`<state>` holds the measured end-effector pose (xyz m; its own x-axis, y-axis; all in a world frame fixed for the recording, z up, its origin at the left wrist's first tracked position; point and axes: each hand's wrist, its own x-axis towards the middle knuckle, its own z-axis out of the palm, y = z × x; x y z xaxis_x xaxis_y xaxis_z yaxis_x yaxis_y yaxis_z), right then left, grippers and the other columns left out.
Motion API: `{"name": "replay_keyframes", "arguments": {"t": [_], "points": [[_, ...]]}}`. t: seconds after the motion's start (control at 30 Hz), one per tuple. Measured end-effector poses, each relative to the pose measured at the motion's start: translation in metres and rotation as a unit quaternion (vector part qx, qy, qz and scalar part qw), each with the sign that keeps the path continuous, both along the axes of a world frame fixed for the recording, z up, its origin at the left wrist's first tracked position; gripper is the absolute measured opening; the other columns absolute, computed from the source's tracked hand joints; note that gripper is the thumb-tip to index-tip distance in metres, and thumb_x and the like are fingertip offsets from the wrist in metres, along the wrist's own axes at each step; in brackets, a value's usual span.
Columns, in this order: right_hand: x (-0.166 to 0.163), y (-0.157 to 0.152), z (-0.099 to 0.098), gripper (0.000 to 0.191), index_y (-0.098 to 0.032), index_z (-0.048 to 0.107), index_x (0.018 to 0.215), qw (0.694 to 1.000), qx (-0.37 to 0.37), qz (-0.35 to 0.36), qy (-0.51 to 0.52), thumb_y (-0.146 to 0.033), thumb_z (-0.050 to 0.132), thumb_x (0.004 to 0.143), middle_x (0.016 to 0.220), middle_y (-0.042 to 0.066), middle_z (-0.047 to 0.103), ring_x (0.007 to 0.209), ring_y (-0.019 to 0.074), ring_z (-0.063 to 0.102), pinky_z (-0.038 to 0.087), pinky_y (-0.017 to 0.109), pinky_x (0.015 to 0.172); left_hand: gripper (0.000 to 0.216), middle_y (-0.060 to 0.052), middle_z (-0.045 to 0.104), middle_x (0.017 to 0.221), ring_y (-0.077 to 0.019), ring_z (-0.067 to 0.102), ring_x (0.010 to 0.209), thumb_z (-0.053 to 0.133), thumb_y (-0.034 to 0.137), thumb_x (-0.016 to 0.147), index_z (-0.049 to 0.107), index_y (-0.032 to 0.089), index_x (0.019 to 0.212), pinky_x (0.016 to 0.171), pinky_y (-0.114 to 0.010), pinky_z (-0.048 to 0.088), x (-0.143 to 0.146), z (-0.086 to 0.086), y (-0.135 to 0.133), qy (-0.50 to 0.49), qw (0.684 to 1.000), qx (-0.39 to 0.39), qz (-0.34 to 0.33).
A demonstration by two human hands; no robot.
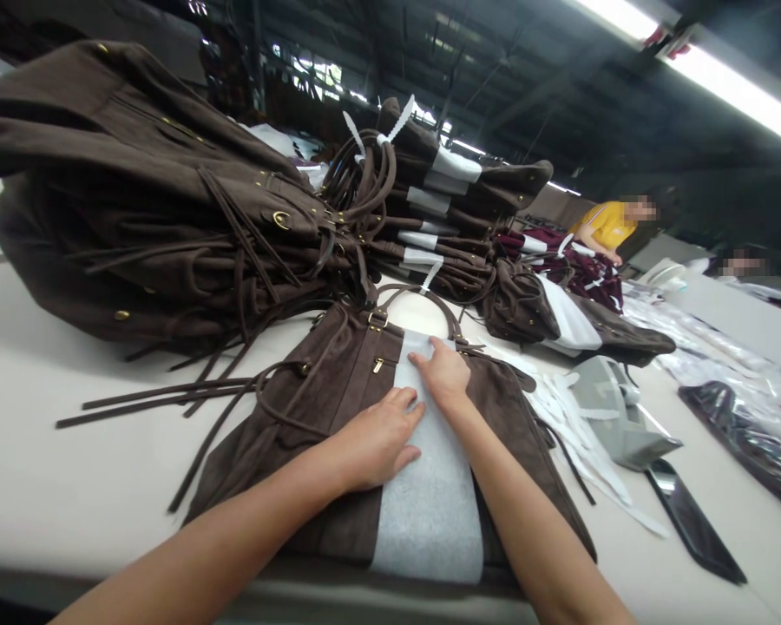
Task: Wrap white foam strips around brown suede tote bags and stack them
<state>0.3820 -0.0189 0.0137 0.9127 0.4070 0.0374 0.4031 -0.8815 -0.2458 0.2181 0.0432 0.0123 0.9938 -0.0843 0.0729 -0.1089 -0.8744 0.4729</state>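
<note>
A brown suede handbag (338, 391) lies flat on the white table (71, 486) in front of me, its long straps trailing to the left. A strip of white foam paper (429, 503) runs down the bag's middle. My left hand (377, 438) presses flat on the paper's left edge, fingers together. Further up, my right hand (443, 373) rests flat on the paper near the bag's handle and gold buckle (377, 319). Neither hand grips anything.
A heap of similar brown bags (136, 200) fills the left; a stack of paper-wrapped bags (443, 208) stands behind. White paper strips (579, 434), a grey pouch (615, 417) and a dark phone (693, 521) lie right. A person in a yellow shirt (608, 224) works at the back.
</note>
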Motion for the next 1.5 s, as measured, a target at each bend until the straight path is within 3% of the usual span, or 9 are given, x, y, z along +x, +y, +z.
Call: {"name": "replay_keyframes", "arguments": {"t": [0.33, 0.73, 0.83, 0.93, 1.03, 1.13, 1.3, 1.4, 1.5], "points": [[-0.027, -0.027, 0.001, 0.068, -0.027, 0.033, 0.149, 0.998, -0.003, 0.069, 0.014, -0.05, 0.056, 0.09, 0.101, 0.012, 0.071, 0.097, 0.029, 0.067, 0.047, 0.037, 0.08, 0.056, -0.015, 0.041, 0.14, -0.0299, 0.04, 0.13, 0.063, 0.023, 0.084, 0.044, 0.014, 0.136, 0.11, -0.044, 0.04, -0.011, 0.0, -0.002, -0.002, 1.0, -0.003, 0.001], [-0.039, -0.077, -0.033, 0.045, -0.018, 0.055, 0.13, 0.955, 0.172, 0.234, -0.051, -0.042, 0.052, 0.091, 0.095, 0.005, 0.059, 0.069, 0.017, 0.058, 0.051, 0.033, 0.071, 0.044, -0.016, 0.052, 0.131, -0.029, 0.051, 0.121, 0.064, 0.03, 0.086, 0.053, 0.012, 0.124, 0.1, -0.04, 0.05, -0.024, -0.01, -0.003, -0.099, 0.995, 0.024, -0.006], [-0.039, -0.088, -0.039, 0.044, -0.021, 0.057, 0.127, 0.934, 0.202, 0.278, -0.098, -0.047, 0.053, 0.091, 0.102, 0.008, 0.059, 0.072, 0.0188, 0.06, 0.054, 0.035, 0.069, 0.017, -0.013, 0.058, 0.121, -0.0243, 0.053, 0.118, 0.053, 0.019, 0.09, 0.062, 0.013, 0.103, 0.107, -0.037, 0.045, -0.046, -0.008, -0.006, -0.165, 0.985, 0.047, 0.023], [-0.046, -0.088, -0.028, 0.039, -0.026, 0.059, 0.126, 0.912, 0.205, 0.32, -0.156, -0.045, 0.051, 0.093, 0.111, 0.01, 0.06, 0.089, 0.0243, 0.063, 0.055, 0.037, 0.072, 0.027, -0.011, 0.057, 0.123, -0.0228, 0.046, 0.126, 0.046, 0.004, 0.088, 0.061, 0.016, 0.107, 0.116, -0.042, 0.034, -0.081, -0.01, -0.015, -0.335, 0.926, 0.06, 0.167], [-0.058, -0.067, -0.003, 0.035, -0.03, 0.057, 0.128, 0.869, 0.189, 0.412, -0.198, -0.036, 0.052, 0.094, 0.122, 0.009, 0.06, 0.109, 0.0273, 0.059, 0.053, 0.043, 0.088, 0.037, -0.011, 0.053, 0.124, -0.0243, 0.044, 0.126, 0.049, 0.001, 0.087, 0.055, 0.018, 0.119, 0.111, -0.046, 0.04, -0.117, -0.015, -0.019, -0.389, 0.829, 0.028, 0.399], [-0.066, -0.02, 0.023, 0.045, -0.031, 0.049, 0.138, 0.807, 0.147, 0.534, -0.202, -0.024, 0.053, 0.094, 0.138, 0.007, 0.053, 0.126, 0.0263, 0.049, 0.045, 0.046, 0.103, 0.042, -0.012, 0.052, 0.12, -0.0278, 0.048, 0.117, 0.057, 0.006, 0.086, 0.05, 0.018, 0.126, 0.1, -0.051, 0.047, -0.141, -0.016, -0.006, -0.309, 0.805, 0.009, 0.506], [-0.06, 0.071, 0.042, 0.044, -0.029, 0.061, 0.128, 0.716, 0.043, 0.685, -0.127, -0.019, 0.066, 0.086, 0.143, 0.006, 0.052, 0.14, 0.0276, 0.035, 0.032, 0.051, 0.112, 0.022, -0.006, 0.057, 0.097, -0.0257, 0.053, 0.096, 0.066, 0.01, 0.081, 0.057, 0.02, 0.098, 0.083, -0.046, 0.052, -0.149, -0.014, 0.013, -0.242, 0.85, -0.025, 0.467], [-0.054, 0.099, 0.046, 0.014, -0.028, 0.073, 0.098, 0.672, 0.007, 0.74, -0.038, -0.022, 0.063, 0.089, 0.119, 0.003, 0.069, 0.131, 0.0243, 0.048, 0.03, 0.049, 0.113, 0.018, -0.006, 0.059, 0.094, -0.0254, 0.054, 0.098, 0.056, 0.003, 0.084, 0.057, 0.019, 0.091, 0.086, -0.045, 0.05, -0.146, -0.019, 0.012, -0.289, 0.842, -0.001, 0.456], [-0.049, 0.1, 0.048, 0.017, -0.024, 0.07, 0.094, 0.661, -0.026, 0.749, 0.037, -0.031, 0.054, 0.096, 0.095, 0.003, 0.072, 0.103, 0.0186, 0.064, 0.034, 0.042, 0.109, 0.024, -0.005, 0.062, 0.093, -0.0215, 0.056, 0.098, 0.05, -0.002, 0.084, 0.056, 0.018, 0.097, 0.09, -0.039, 0.048, -0.148, -0.028, 0.009, -0.348, 0.834, 0.005, 0.428]]}}
